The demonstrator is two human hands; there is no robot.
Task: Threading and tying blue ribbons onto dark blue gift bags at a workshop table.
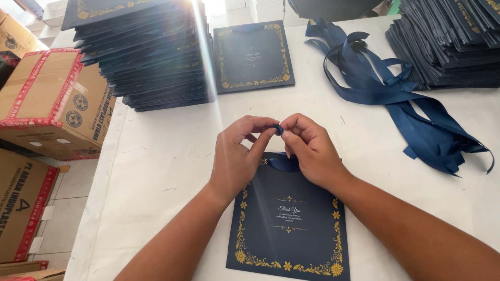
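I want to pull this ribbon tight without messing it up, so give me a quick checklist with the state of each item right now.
1. Both hands on the ribbon: left hand and right hand pinch the dark blue satin ribbon end between the fingertips. Ok.
2. Flat navy paper bag with gold floral border lies flat on the white table. Ok.
3. Ribbon threaded through the bag's top holes: hidden under the hands. Cannot tell.
4. Knot formed: too small to see. Cannot tell.
5. Spare ribbons in reach: loose pile of dark blue ribbons lies to the right. Ok.
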